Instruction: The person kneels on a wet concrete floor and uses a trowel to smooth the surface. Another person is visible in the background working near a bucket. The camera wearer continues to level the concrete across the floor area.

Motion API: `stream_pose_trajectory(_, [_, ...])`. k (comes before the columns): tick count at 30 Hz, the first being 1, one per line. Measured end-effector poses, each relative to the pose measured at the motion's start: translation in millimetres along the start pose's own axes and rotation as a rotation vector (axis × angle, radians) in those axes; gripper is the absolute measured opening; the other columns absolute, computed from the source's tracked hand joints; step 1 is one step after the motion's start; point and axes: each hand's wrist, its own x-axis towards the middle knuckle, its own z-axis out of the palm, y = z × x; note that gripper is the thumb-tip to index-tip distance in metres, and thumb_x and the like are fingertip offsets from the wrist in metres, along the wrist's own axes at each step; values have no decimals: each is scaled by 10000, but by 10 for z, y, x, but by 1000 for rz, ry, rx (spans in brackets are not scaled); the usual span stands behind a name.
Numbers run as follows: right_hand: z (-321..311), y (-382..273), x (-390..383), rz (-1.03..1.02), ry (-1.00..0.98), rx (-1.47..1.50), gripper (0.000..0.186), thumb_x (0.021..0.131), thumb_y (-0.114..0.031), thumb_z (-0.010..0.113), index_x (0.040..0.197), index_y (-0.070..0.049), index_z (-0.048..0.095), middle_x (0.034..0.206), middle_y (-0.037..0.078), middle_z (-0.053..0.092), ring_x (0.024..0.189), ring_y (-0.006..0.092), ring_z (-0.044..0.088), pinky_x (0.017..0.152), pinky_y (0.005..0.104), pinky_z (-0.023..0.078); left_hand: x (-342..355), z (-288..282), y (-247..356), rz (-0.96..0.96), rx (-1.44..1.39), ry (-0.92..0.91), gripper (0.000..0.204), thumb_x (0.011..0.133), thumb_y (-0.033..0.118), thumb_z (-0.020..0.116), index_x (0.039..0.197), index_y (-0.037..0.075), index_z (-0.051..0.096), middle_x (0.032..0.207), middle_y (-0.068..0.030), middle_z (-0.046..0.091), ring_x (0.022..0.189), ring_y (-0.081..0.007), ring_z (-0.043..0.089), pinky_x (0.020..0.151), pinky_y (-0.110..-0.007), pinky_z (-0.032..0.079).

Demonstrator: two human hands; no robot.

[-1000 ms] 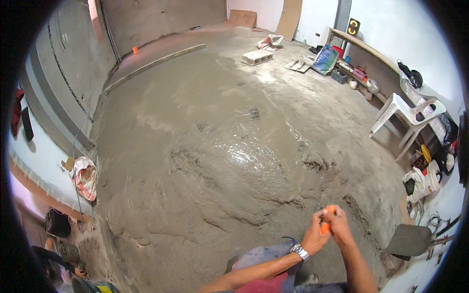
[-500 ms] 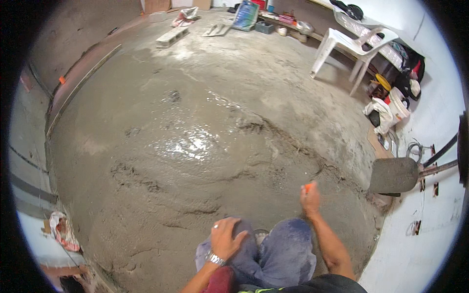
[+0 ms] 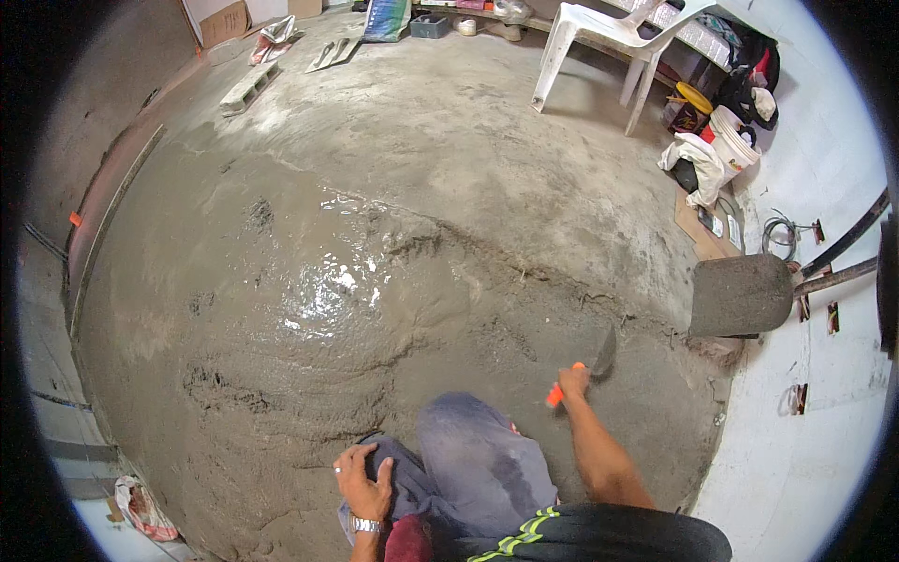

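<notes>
My right hand (image 3: 574, 382) is closed around the orange handle of a trowel (image 3: 606, 352). Its grey blade points away from me and tilts over the wet grey mortar (image 3: 309, 375); whether its edge touches the mortar is hard to tell. My left hand (image 3: 363, 482), wearing a ring and a metal watch, lies on my bent left knee with its fingers apart and nothing in it. Rough ridges and lumps mark the mortar in front of my knees, and a shiny wet patch lies farther out. A ragged edge divides it from the drier floor (image 3: 487, 150) beyond.
By the right wall a shovel (image 3: 743, 296) leans, mortar on its blade. Farther back are a white bucket (image 3: 732, 148) and a white plastic chair (image 3: 599, 37). A hollow block (image 3: 250, 89) sits far left; a long strip (image 3: 112, 215) edges the left side.
My right hand has turned the trowel, so its blade now shows to the right of the hand. My knees and left hand have shifted left, and the whole view has swung right.
</notes>
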Motion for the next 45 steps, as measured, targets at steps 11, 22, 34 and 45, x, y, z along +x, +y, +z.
stream_pose_trajectory(11, [563, -87, -1010, -589, -607, -696, 469, 775, -109, 575, 1190, 12, 394, 1000, 305, 595, 973, 433, 591, 810, 492, 485, 59, -141, -119, -173, 241, 87, 281, 799, 246, 645, 998, 53, 601, 1020, -140, 565, 967, -341, 509, 860, -431, 392])
stream_pose_trajectory(22, [335, -125, 218, -85, 7, -472, 473, 738, -104, 612, 1125, 37, 378, 1008, 239, 606, 903, 384, 626, 773, 437, 502, -139, -487, -365, -404, 506, 138, 347, 819, 317, 627, 1034, 46, 604, 1048, -142, 579, 979, -343, 531, 858, -451, 396])
stream_pose_trajectory(34, [-788, 29, 1123, 26, 122, -123, 361, 809, -105, 573, 1105, 64, 453, 1050, 281, 579, 979, 403, 591, 817, 432, 488, -238, -458, -773, -402, 471, 146, 388, 836, 349, 603, 1063, 34, 596, 1071, -154, 559, 994, -361, 527, 850, -445, 413])
stream_pose_trajectory(45, [-1047, 566, 572, -127, 183, -357, 571, 777, -101, 603, 1251, 64, 332, 1059, 290, 587, 1001, 432, 580, 861, 476, 466, -24, -327, -1162, -363, 470, 92, 362, 823, 365, 618, 1040, 75, 605, 1051, -135, 557, 995, -346, 511, 859, -449, 402])
